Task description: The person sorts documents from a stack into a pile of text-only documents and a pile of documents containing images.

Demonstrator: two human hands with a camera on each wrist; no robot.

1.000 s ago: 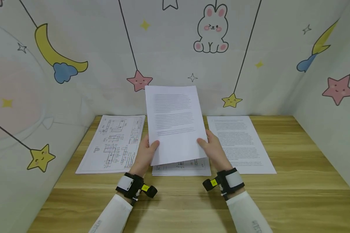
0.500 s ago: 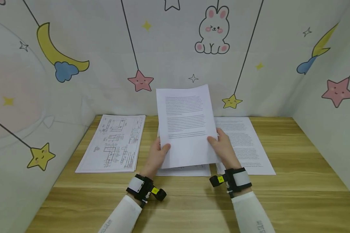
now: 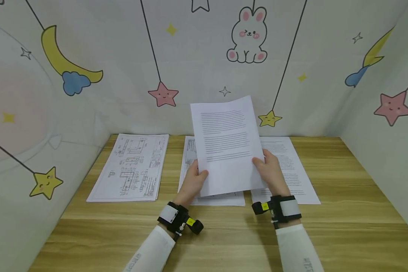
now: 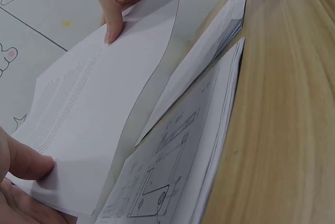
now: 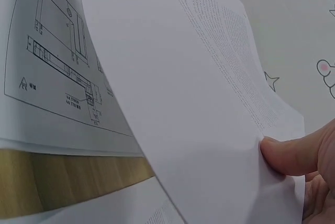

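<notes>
A white sheet of paper (image 3: 228, 151) with lines of printed text is held up over the table, tilted toward me. My left hand (image 3: 193, 180) pinches its left edge, thumb on the printed face. On the opposite edge, my right hand (image 3: 271, 170) pinches it the same way. In the left wrist view the sheet (image 4: 104, 98) bows between both thumbs. Behind and below it lies the middle stack of drawings (image 3: 224, 199), mostly covered in the head view. Its technical drawing shows in the right wrist view, where the held sheet (image 5: 172, 103) curves past it.
On the left of the wooden table (image 3: 210, 241) lies a stack of technical drawings (image 3: 129, 170). To the right is a text page stack (image 3: 289, 170), partly overlapped by the held sheet. A white cloth wall (image 3: 204, 49) with cartoon figures rises behind the table.
Both hands have carried the text sheet to the right, from over the middle stack toward the right-hand pages. More of the middle stack's left side now shows. The grips stay the same.
</notes>
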